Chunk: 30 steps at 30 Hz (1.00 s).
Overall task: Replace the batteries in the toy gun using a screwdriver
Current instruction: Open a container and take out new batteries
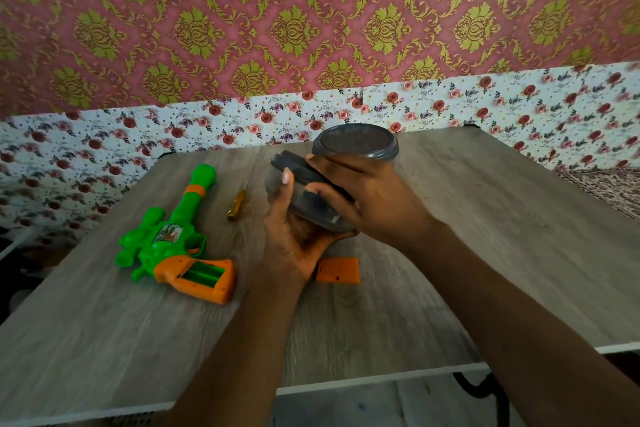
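Closest to us are our two forearms, coming in from the bottom edge and meeting over the middle of the table (pixel 485 253).

The toy gun (pixel 180 236) lies flat to the left of both hands. Its long axis runs from the orange grip at the near end to the muzzle pointing away and slightly right. The battery slot (pixel 202 276) in the grip faces up and is open, and we can't spot any batteries in it. The left hand (pixel 291 229) is clearly the nearer one to it.

The screwdriver (pixel 237 203) lies between the gun and our hands with its tip pointing away. The orange cover (pixel 337 270) sits on the table just under our left wrist.

Both hands are busy. The left one cradles a dark jar (pixel 311 208) from below, tilted to the left, with the thumb up its side. The right hand (pixel 363 194) is wrapped over the jar's lid (pixel 294 166). It's too blurry to tell whether the lid has come loose or what's inside. Our guess is the new batteries are in there, so whatever comes out has to travel left and towards us to reach that slot.

A second jar (pixel 356 142) stands upright just behind with its lid on.
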{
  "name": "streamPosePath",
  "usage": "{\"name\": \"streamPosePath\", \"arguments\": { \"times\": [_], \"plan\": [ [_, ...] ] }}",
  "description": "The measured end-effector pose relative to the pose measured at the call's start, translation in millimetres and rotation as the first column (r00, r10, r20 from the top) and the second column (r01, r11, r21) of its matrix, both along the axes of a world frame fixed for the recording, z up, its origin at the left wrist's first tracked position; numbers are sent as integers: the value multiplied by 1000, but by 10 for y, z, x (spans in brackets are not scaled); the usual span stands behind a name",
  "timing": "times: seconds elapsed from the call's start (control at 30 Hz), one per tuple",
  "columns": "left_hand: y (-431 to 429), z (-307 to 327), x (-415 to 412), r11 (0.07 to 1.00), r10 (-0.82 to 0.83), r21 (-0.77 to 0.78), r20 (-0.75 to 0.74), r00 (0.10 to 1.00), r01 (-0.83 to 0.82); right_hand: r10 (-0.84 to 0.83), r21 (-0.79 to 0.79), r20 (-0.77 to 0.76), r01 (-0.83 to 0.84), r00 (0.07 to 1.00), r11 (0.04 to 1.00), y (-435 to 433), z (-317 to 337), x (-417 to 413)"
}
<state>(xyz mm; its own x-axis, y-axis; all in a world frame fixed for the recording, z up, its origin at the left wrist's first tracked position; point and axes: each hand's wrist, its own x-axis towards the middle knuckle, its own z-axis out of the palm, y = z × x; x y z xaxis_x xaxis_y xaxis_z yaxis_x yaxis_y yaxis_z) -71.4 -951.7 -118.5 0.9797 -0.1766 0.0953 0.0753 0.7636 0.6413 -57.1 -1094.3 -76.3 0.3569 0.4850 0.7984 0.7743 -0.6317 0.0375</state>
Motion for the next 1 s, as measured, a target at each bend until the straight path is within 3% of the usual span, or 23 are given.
{"name": "streamPosePath", "arguments": {
  "times": [0.2,0.4,0.57,0.67,0.77,0.87,1.0],
  "plan": [
    [-4,-5,-1,999,50,3,-34,998,-50,-181,-78,116,190,977,979,187,-125,-18],
    [-30,3,-72,999,41,23,-5,999,-41,-218,214,50,203,975,956,105,126,103],
    [22,-4,-41,998,-8,-64,-24,1000,6,-368,330,-10,351,930,876,-157,231,313],
    [24,-6,-34,996,-48,-69,-3,999,48,-467,395,-139,482,873,782,-383,183,336],
    [15,-14,-38,996,-77,-37,24,997,78,-506,452,-372,628,778,633,-640,54,284],
    [23,-31,-23,994,-106,-37,15,994,106,-428,573,-562,707,707,415,-933,-113,242],
    [7,-43,-7,990,-142,-22,13,990,142,-322,562,-733,800,599,208,-1243,-323,283]
  ]
}}
